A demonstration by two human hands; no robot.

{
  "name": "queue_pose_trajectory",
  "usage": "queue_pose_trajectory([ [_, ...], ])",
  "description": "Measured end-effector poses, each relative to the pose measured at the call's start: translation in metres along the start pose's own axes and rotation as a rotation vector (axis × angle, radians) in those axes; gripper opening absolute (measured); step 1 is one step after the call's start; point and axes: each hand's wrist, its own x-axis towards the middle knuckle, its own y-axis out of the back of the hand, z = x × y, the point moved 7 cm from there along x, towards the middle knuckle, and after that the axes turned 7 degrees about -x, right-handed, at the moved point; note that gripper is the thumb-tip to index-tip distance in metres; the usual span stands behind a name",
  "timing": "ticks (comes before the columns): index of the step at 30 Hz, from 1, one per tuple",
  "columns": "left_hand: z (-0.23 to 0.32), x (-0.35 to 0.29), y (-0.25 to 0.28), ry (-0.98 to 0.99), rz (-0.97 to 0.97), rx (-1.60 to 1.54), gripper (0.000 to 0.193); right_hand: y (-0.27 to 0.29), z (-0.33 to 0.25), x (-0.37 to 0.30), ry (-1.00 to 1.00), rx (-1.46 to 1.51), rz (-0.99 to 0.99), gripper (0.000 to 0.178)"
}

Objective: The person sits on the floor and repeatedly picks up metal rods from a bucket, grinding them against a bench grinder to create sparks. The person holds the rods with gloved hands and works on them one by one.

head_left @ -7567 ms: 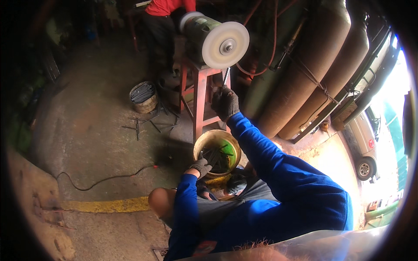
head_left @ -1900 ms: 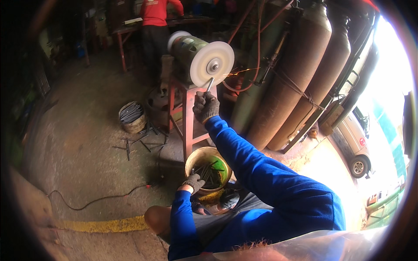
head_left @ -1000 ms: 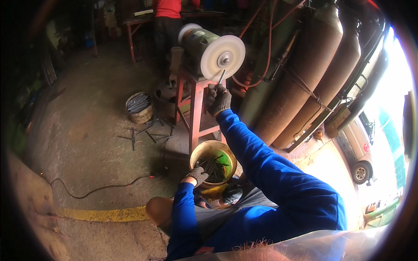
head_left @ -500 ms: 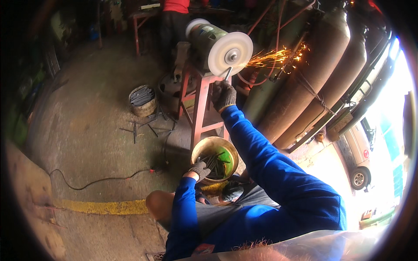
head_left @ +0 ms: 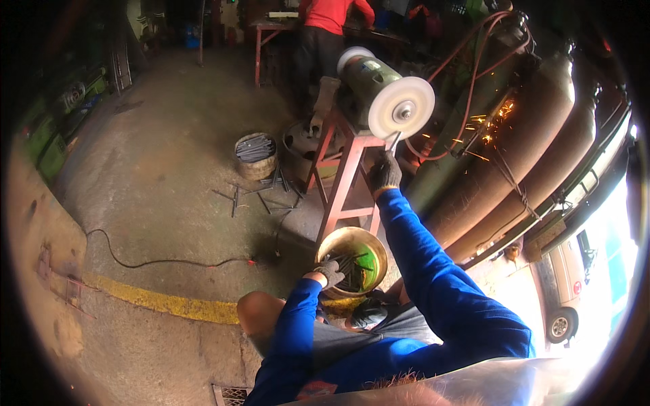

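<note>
My right hand, in a dark knitted glove, is closed round a short metal rod. The rod points up at the lower edge of a pale grinding wheel on a green bench grinder; whether they touch I cannot tell. At the left rim of a round bucket, my gloved left hand has its fingers curled over the opening, by several dark metal rods. What those fingers hold is hidden. The bucket has a green patch inside and stands below the grinder's red stand.
A second bucket full of rods stands left of the stand, with loose rods on the floor. Tall gas cylinders lean at the right. A cable crosses the floor. A person in red stands behind the grinder.
My view has shifted, so the scene sits farther right and lower. The dense spark stream from the wheel has thinned to scattered sparks near the cylinders. Both hands keep their places.
</note>
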Motion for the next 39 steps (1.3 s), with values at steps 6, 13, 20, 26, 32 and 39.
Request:
queue_pose_trajectory([
  [6,-0.003,-0.002,0.004,0.005,-0.009,0.039,0.045,-0.039,0.036,-0.01,-0.516,1.096,-0.032,0.018],
  [13,0.006,0.0,0.003,-0.042,0.009,-0.049,0.046,-0.026,0.058,0.011,-0.318,0.881,-0.137,0.033],
  [20,0.001,0.0,0.003,0.008,-0.021,0.02,0.045,-0.023,0.01,0.0,-0.375,1.218,-0.324,0.022],
  [26,-0.001,-0.004,0.003,0.005,-0.05,-0.044,0.042,-0.032,0.008,-0.006,-0.69,1.421,-0.319,0.032],
  [32,0.004,-0.003,0.004,0.012,-0.074,-0.007,0.042,-0.029,0.006,-0.002,-0.651,1.453,-0.405,0.038],
  [39,-0.01,-0.003,0.0,0.015,-0.038,-0.032,0.04,-0.047,-0.012,-0.015,-0.644,1.52,-0.562,0.04],
])
